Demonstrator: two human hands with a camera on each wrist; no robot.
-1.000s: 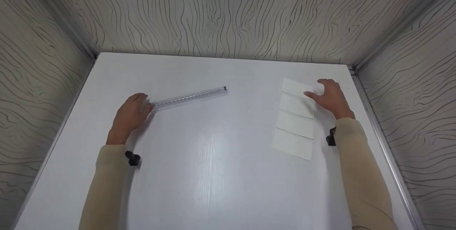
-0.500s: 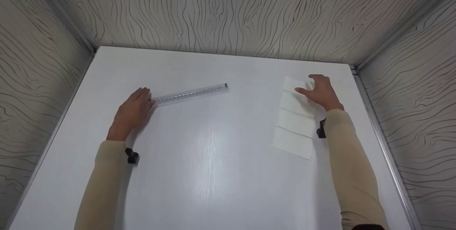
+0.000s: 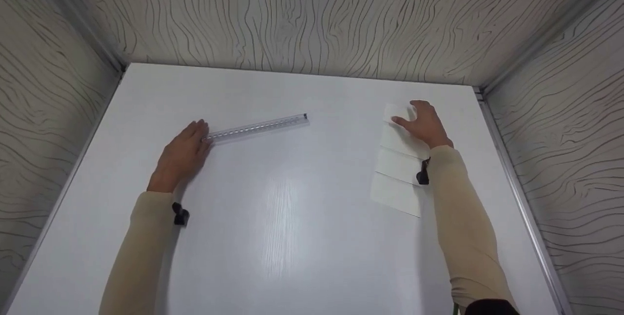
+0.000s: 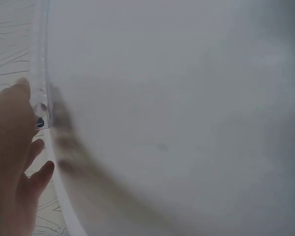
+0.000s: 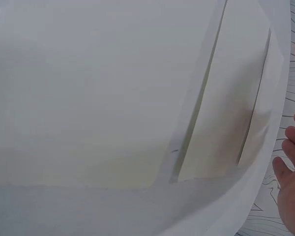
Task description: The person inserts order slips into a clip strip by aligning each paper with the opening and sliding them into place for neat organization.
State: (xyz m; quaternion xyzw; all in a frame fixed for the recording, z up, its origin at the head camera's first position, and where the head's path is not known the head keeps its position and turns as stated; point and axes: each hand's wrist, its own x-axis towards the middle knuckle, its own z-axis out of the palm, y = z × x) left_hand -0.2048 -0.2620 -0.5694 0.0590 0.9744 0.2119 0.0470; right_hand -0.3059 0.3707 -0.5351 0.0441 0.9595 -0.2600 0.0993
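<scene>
In the head view my left hand (image 3: 182, 154) is at the near-left end of a long, narrow clear plastic strip (image 3: 256, 128) with a rippled pattern inside. Its thumb reaches the strip's end and its fingers lie together just beyond. The left wrist view shows that end of the strip (image 4: 43, 105), with a dark round spot, beside the thumb. My right hand (image 3: 424, 124) holds nothing and hovers over the far end of a column of pale cream paper slips (image 3: 397, 188). Thumb and fingers are spread in a wide curve. Hand and sleeve hide part of the slips' right side.
Both hands are over a white table (image 3: 287, 266) with a glossy reflection in its middle. Wood-patterned walls (image 3: 292, 17) stand behind it and at both sides. A dark object (image 3: 491, 307) shows at the bottom right edge.
My right hand has moved left, further over the paper slips. The left hand's fingers have come closer together and flatter at the strip's end, while the strip and slips stay put.
</scene>
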